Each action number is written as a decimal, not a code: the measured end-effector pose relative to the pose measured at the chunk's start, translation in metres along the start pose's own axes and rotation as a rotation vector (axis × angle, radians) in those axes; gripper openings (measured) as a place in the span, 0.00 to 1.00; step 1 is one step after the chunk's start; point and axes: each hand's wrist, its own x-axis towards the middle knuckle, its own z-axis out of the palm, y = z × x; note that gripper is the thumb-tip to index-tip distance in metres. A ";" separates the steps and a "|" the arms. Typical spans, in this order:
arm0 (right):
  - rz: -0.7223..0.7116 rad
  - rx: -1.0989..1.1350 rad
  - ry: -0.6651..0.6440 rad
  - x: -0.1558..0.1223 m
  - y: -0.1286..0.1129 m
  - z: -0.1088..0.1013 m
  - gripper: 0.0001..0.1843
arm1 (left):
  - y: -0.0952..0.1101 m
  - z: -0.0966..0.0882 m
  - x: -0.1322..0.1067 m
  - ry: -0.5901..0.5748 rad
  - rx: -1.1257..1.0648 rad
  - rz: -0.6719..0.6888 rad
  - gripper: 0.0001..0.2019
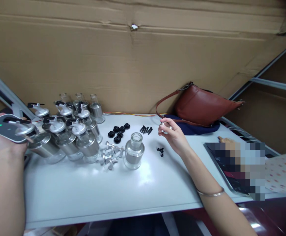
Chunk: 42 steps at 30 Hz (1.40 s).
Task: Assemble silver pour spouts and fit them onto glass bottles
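My left hand point(3, 142) is at the far left, holding a dark flat phone-like device point(4, 128) with a small green light. My right hand point(173, 135) is raised over the white table point(108, 193) and pinches a small silver cap point(164, 126) between thumb and fingers. An open glass bottle with a metal band point(134, 151) stands just left of that hand. Tiny black pieces point(160, 150) lie directly under the hand. Short black pins point(146, 129) and black round washers point(118, 131) lie further back.
Several finished bottles with silver lids and black spouts point(66, 131) crowd the left of the table, with loose silver fittings point(110, 154) in front. A brown leather bag point(202, 105) rests on dark cloth at the back right. Cardboard walls stand behind. A blurred flat object point(238, 167) lies at right.
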 end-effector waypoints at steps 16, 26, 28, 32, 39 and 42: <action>-0.089 -0.599 -0.360 -0.005 0.002 0.026 0.02 | 0.003 0.007 -0.013 0.017 -0.232 -0.010 0.27; -0.217 -1.308 -0.346 0.033 0.002 0.029 0.09 | 0.001 -0.002 -0.009 -0.020 -0.212 -0.112 0.24; -0.206 -1.415 -0.268 0.043 0.006 0.021 0.12 | 0.001 -0.002 -0.010 -0.036 -0.217 -0.107 0.25; -0.158 -1.558 -0.162 0.046 0.013 0.004 0.14 | 0.000 -0.003 -0.010 -0.045 -0.217 -0.101 0.25; -0.151 -1.619 -0.221 0.042 0.022 -0.014 0.12 | -0.002 -0.003 -0.006 -0.029 -0.173 -0.082 0.25; -0.146 -1.634 -0.180 0.044 0.024 -0.016 0.11 | -0.004 -0.004 -0.007 -0.059 -0.059 -0.044 0.23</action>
